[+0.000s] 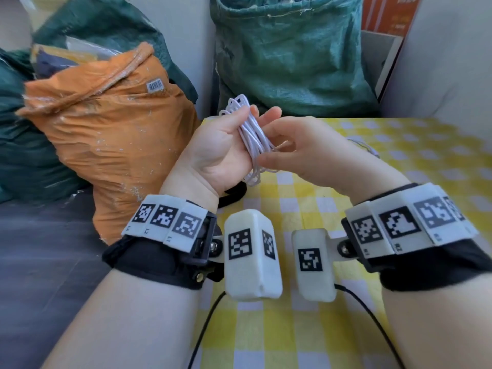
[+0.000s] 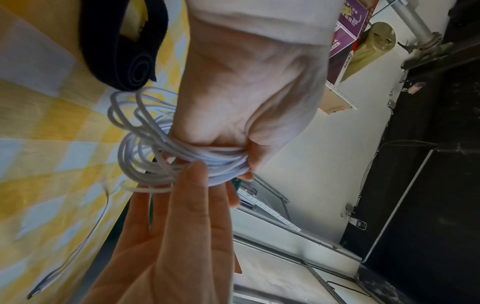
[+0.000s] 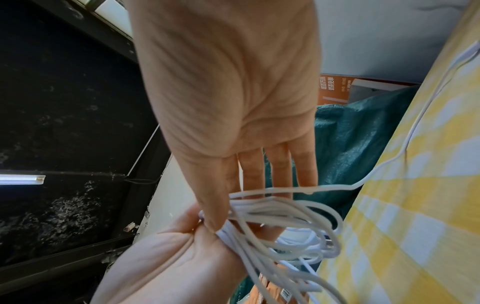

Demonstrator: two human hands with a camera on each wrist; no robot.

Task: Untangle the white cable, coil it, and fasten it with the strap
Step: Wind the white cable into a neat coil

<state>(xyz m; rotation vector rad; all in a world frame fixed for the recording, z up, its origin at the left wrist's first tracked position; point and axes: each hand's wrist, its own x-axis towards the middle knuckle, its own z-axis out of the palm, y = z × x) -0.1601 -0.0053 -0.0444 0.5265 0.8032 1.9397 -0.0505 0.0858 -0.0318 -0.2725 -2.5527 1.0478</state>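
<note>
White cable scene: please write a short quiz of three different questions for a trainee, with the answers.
1. True or false: the black strap is already wrapped around the white cable.
2. Which hand grips the coiled loops? A) left hand B) right hand C) neither
3. Fill in: the loose end of the cable trails onto the yellow checked ______.

Key
1. False. The strap lies on the tablecloth, rolled at one end, apart from the coil.
2. A. The left hand clamps the bundle; the right hand's fingers are straight and only touch the loops.
3. tablecloth
</note>
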